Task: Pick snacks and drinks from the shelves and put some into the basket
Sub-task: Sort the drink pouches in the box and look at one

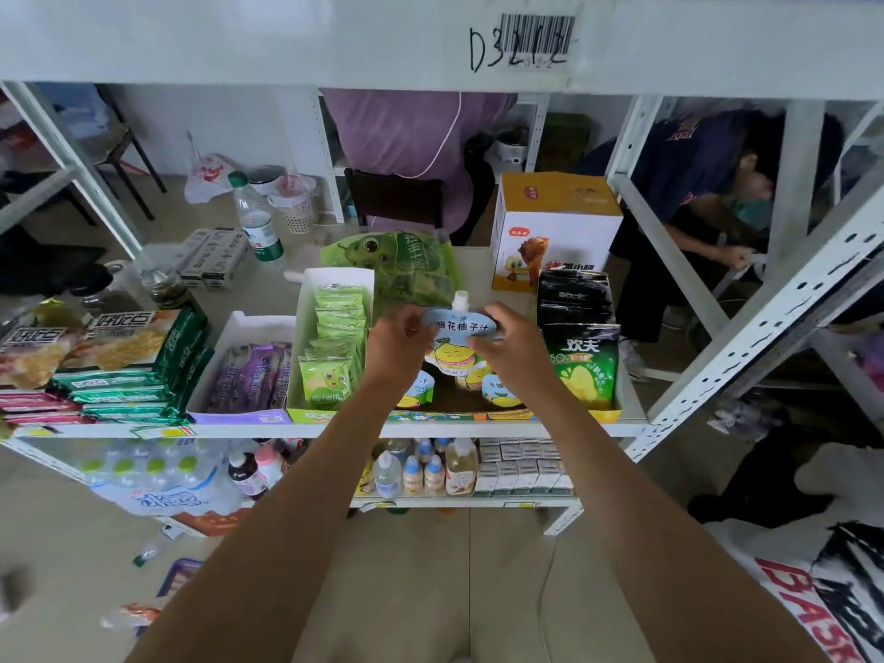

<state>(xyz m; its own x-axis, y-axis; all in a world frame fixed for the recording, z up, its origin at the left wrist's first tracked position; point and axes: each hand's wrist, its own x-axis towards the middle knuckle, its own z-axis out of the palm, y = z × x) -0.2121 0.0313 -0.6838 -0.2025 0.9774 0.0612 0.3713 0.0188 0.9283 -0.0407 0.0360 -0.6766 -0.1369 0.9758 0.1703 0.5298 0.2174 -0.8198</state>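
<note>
Both arms reach forward over the middle shelf [478, 429]. The left hand [399, 344] and the right hand [514, 349] hold one juice pouch [457, 344] between them, upright, white cap on top, lifted just above the open display box [445, 413] that holds more pouches of the same kind. Left hand: fingers curled onto the pouch's left upper edge, thumb side toward the label. Right hand: fingers curled onto the right upper edge, pinching it. The pouch's blue label band and yellow fruit face show between the two hands.

Left of the display box: a white box of green sachets [335, 346], then a tray of purple packets [253, 375], then stacked green biscuit packs [134, 370]. Right of it, touching: a row of black-and-green chip bags [581, 361]. Behind: a large green bag [402, 265] and a white-and-yellow carton [555, 232]. A water bottle [253, 217] stands at the far left rear. The lower shelf carries small bottles [425, 471]. No basket in view.
</note>
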